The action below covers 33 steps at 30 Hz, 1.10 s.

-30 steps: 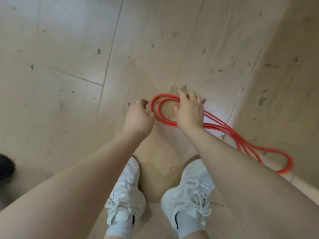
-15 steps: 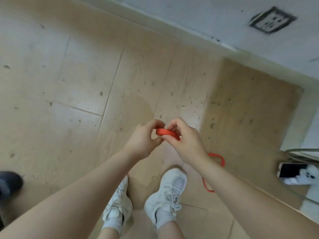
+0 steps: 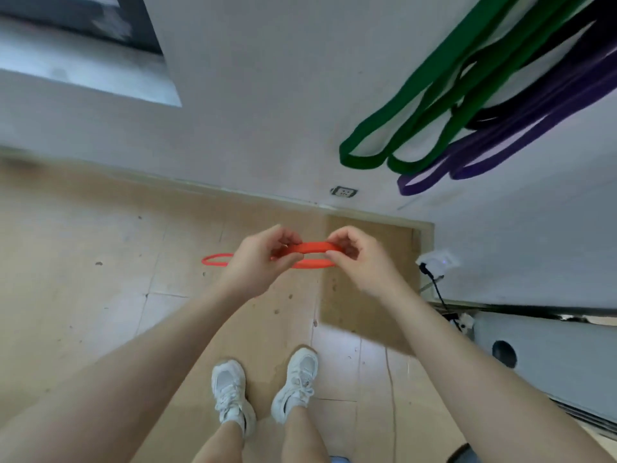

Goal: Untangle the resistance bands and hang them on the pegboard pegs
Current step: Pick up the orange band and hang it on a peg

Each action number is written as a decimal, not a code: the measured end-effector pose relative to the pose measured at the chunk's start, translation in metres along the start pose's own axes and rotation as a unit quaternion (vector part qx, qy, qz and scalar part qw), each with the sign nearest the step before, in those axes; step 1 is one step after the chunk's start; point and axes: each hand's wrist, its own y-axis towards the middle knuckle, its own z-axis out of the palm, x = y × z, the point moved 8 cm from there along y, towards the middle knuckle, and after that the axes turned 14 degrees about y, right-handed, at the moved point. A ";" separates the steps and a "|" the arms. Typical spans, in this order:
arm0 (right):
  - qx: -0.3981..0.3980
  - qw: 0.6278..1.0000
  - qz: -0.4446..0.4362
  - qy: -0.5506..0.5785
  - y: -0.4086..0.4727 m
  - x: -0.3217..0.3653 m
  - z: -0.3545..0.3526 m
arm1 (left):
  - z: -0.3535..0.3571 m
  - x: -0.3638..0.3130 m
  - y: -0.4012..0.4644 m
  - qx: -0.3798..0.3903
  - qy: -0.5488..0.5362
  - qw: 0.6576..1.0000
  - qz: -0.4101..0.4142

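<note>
A thin red resistance band [image 3: 312, 247] is held up in front of me between both hands. My left hand [image 3: 257, 262] pinches it at one side, and a loop of the band sticks out to the left of that hand. My right hand [image 3: 359, 259] pinches the other side with thumb and fingers. Green bands [image 3: 400, 108], a black band [image 3: 494, 111] and purple bands [image 3: 500, 152] hang down the white wall at the upper right. What they hang from lies outside the frame.
A wall socket [image 3: 344, 192] sits low on the white wall. A brown floor panel [image 3: 370, 289] lies under my right hand. A charger with a cable [image 3: 434, 265] and a grey unit [image 3: 551, 355] stand at the right. My white shoes [image 3: 263, 389] are on the wooden floor.
I have stood up and the view has tilted from the floor to the wall. Both hands have lifted the red band off the floor and moved apart along it.
</note>
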 end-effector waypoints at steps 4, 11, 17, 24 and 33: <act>-0.002 0.998 -0.060 -0.013 -0.046 0.110 -0.025 | -0.089 -0.118 -0.026 -0.053 0.022 0.995 0.088; -0.081 0.963 -0.233 0.106 -0.100 0.272 -0.062 | -0.200 -0.262 -0.059 -0.133 0.006 0.968 0.214; -0.178 0.928 -0.313 0.096 -0.123 0.326 -0.107 | -0.217 -0.325 -0.054 -0.160 -0.024 0.961 0.225; -0.209 0.913 -0.341 0.083 -0.121 0.352 -0.173 | -0.207 -0.384 -0.019 -0.176 -0.066 0.954 0.234; -0.191 0.887 -0.407 0.107 -0.085 0.406 -0.250 | -0.224 -0.460 0.037 -0.241 -0.060 0.921 0.301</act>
